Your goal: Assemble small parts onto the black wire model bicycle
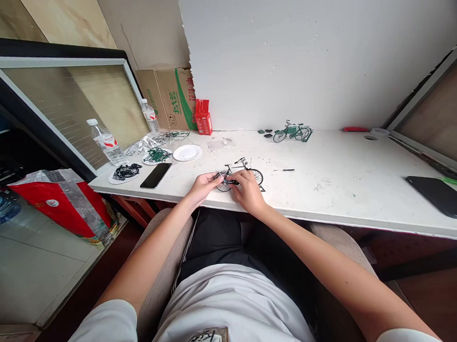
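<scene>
A small black model bicycle (231,169) stands upright near the front edge of the white table, its handlebar and front wheel pointing right. My left hand (204,187) is closed on the rear wheel, thumb and fingers pinching it from the left. My right hand (249,191) has its fingers closed at the low middle of the bicycle, around the pedal area; whether a tiny part is between them is hidden. Right of the bicycle lies a thin tool with a dark handle (288,170). Farther back is a green model bicycle (293,132).
On the left are a black phone (156,175), a white plate (187,152), plates of black parts (126,171) and green parts (158,155), and water bottles (106,143). A red box (204,118) stands behind. At right lies a dark flat device (444,196).
</scene>
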The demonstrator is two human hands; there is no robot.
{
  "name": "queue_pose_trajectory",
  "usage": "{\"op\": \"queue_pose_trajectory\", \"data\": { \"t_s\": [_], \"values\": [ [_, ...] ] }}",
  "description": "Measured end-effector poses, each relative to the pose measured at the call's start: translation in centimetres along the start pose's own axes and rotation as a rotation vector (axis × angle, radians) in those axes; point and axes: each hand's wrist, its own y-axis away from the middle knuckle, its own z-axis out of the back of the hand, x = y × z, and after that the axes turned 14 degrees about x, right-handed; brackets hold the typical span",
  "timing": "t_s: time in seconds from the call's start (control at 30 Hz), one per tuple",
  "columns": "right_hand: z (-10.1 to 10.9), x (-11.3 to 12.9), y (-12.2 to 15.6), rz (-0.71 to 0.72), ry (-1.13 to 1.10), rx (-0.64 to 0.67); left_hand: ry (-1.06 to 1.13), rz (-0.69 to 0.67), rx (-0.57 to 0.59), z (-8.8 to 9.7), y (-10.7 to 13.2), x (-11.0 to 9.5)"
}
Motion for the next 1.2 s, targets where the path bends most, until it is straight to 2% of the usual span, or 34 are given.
{"op": "queue_pose_trajectory", "data": {
  "t_s": [0.63,1.2],
  "values": [
    [0.10,0.34,0.05,-0.009,0.008,0.025,-0.041,0.007,-0.092,-0.44,-0.19,0.03],
    [0.03,0.22,0.07,0.009,0.017,0.018,-0.028,-0.010,-0.068,-0.46,-0.08,-0.06]
  ]
}}
